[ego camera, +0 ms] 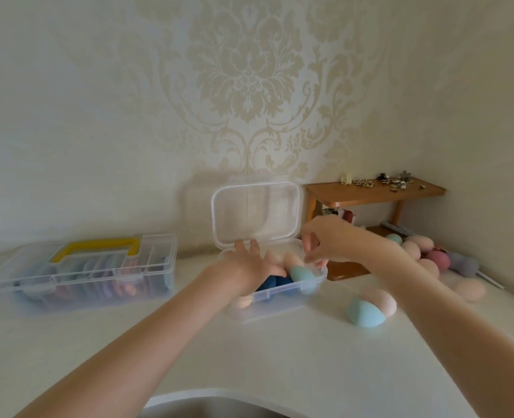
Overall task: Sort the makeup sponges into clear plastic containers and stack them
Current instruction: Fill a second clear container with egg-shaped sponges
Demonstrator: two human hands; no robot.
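A small clear plastic container (280, 300) stands mid-table with its hinged lid (254, 212) raised against the wall. Inside lie a teal sponge (302, 277), dark blue sponges (272, 283) and peach ones (242, 301). My left hand (249, 263) reaches into the box with fingers spread, resting on the sponges. My right hand (325, 244) hovers over the box's right end, fingers bent down towards the sponges; whether it holds one is hidden. A teal sponge (366, 313) and a peach sponge (382, 301) lie just right of the box.
A larger clear case with a yellow handle (96, 250), closed and holding flat coloured puffs, sits at the left. More peach, maroon and grey sponges (436, 257) are piled at the right by a small wooden shelf (373, 193) carrying trinkets. The table's curved front edge (219, 393) is near me.
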